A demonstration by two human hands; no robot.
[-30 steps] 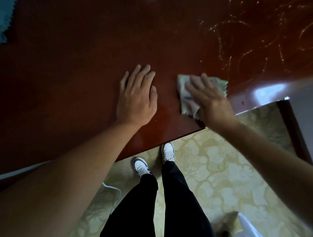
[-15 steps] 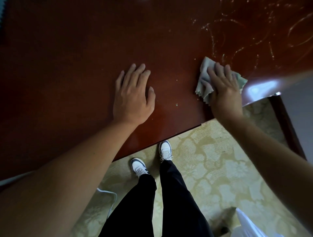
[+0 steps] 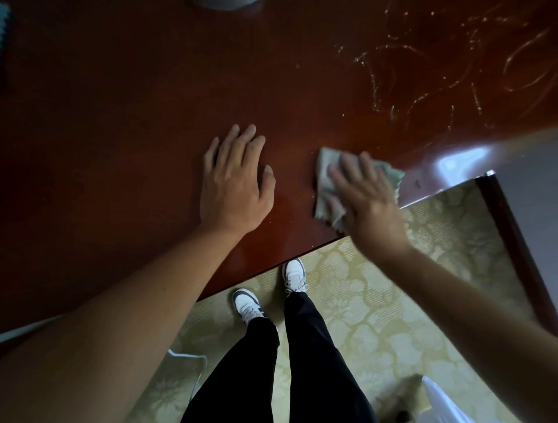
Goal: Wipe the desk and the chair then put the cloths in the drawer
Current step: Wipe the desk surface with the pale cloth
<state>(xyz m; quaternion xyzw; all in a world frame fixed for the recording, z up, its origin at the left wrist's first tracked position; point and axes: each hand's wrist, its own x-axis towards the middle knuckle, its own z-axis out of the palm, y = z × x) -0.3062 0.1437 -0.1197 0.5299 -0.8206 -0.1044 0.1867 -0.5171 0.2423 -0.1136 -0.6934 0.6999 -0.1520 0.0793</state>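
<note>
The dark red wooden desk (image 3: 126, 126) fills the upper part of the view. My left hand (image 3: 235, 187) lies flat on it near the front edge, fingers spread, holding nothing. A pale green cloth (image 3: 326, 172) lies on the desk to its right, close to the desk's front right corner. My right hand (image 3: 365, 199), blurred with motion, presses flat on that cloth and covers most of it. Whitish swirl marks (image 3: 453, 75) show on the desk surface at the far right.
A bluish cloth (image 3: 3, 27) peeks in at the far left edge. A grey round object (image 3: 225, 3) sits at the desk's far edge. Below the desk are patterned yellow carpet (image 3: 377, 317), my legs and white shoes, a white cable (image 3: 187, 357) and a white object (image 3: 444, 404).
My right hand slid the cloth right and away toward the corner, then back left and nearer to the front edge. My left hand stayed flat in place.
</note>
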